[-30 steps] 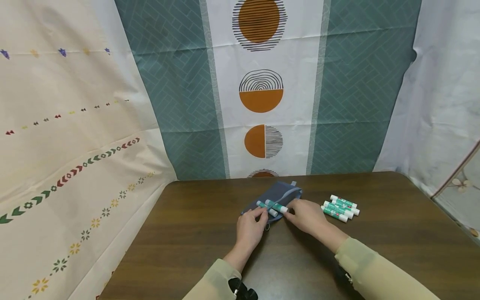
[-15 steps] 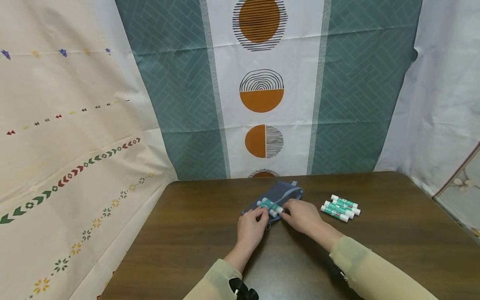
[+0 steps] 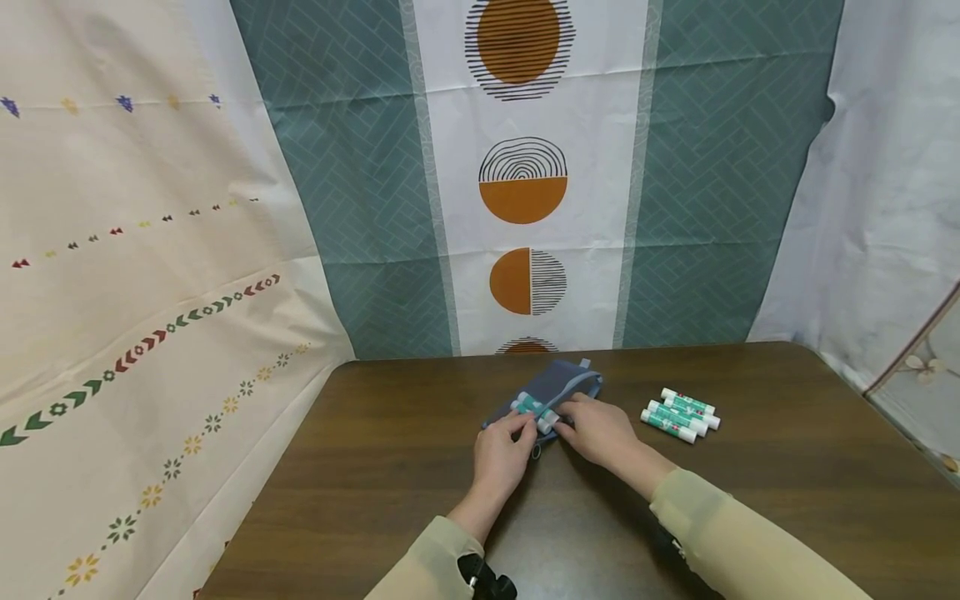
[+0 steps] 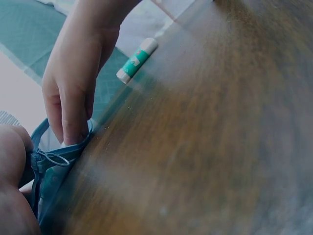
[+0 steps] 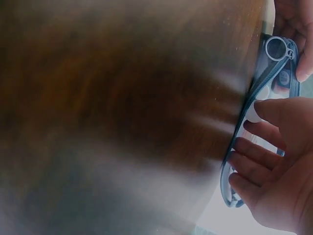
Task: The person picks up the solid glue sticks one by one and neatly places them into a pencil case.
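Observation:
A dark blue zip pouch (image 3: 551,380) lies on the table, its top showing two green-and-white glue sticks (image 3: 531,405) inside its mouth. My left hand (image 3: 501,457) pinches the pouch's edge at the zipper end. My right hand (image 3: 602,429) has its fingertips at the mouth, on the end of one stick. In the left wrist view the right hand (image 4: 76,83) reaches down into the opening beside the zip ring (image 4: 57,159). The right wrist view has the right hand (image 5: 281,161) against the zip edge, thumb and finger at a white stick end (image 5: 254,113).
Several more glue sticks (image 3: 678,415) lie side by side to the right of the pouch, on the brown table (image 3: 390,467). A patterned cloth (image 3: 528,283) hangs behind the table's back edge, and a cream cloth (image 3: 172,250) hangs along the left.
My right hand has moved left, and the stick at its fingers has slid further left into the pouch, beside the other one. The left hand has stayed in place.

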`<state>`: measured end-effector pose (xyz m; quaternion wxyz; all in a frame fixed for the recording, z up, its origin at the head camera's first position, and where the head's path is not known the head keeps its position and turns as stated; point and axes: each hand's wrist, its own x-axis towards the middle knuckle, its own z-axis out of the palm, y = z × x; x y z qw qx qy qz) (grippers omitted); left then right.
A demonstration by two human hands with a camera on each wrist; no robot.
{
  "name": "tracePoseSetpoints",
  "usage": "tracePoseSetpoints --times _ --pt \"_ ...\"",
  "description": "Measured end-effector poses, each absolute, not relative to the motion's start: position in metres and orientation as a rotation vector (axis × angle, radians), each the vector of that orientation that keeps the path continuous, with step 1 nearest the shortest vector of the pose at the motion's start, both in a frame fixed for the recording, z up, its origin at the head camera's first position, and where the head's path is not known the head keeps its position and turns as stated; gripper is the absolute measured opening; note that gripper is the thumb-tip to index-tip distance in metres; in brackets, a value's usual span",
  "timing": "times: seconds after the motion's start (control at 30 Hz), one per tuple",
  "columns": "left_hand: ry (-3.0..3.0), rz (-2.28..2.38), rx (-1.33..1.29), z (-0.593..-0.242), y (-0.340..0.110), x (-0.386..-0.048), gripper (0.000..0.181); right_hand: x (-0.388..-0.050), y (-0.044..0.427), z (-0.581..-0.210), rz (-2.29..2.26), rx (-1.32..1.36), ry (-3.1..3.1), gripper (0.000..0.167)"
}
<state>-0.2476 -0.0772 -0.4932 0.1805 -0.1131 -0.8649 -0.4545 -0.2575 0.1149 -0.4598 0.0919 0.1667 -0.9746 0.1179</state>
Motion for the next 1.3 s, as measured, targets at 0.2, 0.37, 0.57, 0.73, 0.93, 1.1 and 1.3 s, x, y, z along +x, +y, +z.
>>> tracePoseSetpoints --times 0.2,0.37,0.57,0.73,0.93,1.1,1.3 --pt "-2.445 -1.275 -0.321 -0.494 -0.078 -0.248 0.018 -0.256 0.114 -0.458 0.342 0.503 -2.904 0.030" --pt "-2.447 -1.275 -0.316 -0.494 -0.078 -0.249 0.019 -0.257 0.114 -0.459 0.338 0.504 -2.911 0.032" --pt "-2.449 -1.272 -0.312 -0.494 -0.077 -0.249 0.020 -0.257 0.114 -0.460 0.338 0.510 -2.902 0.034" --pt "-2.448 -1.270 -0.309 -0.494 -0.077 -0.248 0.020 -0.256 0.115 -0.460 0.354 0.512 -2.908 0.036" --pt "-2.445 -1.268 -0.313 -0.495 -0.076 -0.248 0.021 -0.253 0.118 -0.458 0.431 0.511 -2.919 0.036" --pt "-2.450 -1.265 -0.308 -0.494 -0.077 -0.248 0.020 -0.249 0.125 -0.454 0.506 0.503 -2.926 0.040" --pt "-2.446 -1.266 -0.310 -0.494 -0.077 -0.248 0.019 -0.240 0.137 -0.446 0.538 0.485 -2.921 0.047"
